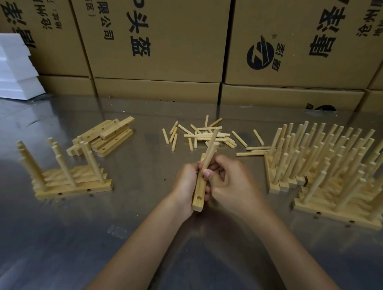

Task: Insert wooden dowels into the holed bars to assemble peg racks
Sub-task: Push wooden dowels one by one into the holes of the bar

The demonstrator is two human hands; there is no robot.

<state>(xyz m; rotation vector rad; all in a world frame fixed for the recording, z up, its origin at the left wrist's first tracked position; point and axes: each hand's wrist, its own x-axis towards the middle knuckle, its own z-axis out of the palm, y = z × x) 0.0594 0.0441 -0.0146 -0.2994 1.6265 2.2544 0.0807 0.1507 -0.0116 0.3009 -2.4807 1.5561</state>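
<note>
In the head view the left hand (187, 180) has its grip around the holed bar (199, 190), lifted off the surface (133, 242) so the holes face up. The right hand (231, 183) pinches a dowel (210, 153) over it, probably seating it. Loose dowels (207, 134) sit just behind for easy grabbing, finished racks (334, 168) parked off right.

— Where does the view look from?

— From the person's head, forward and down onto the metal surface (43, 236). It is a single wide-angle view; the cardboard boxes (159, 40) at the back lean and bow toward the edges.

— How near is it?

— Near. Both forearms run up from the bottom edge, and the hands (208, 182) meet about mid-frame.

— And how far does it reach?

— To the boxes behind the surface, which fill the upper third.
</note>
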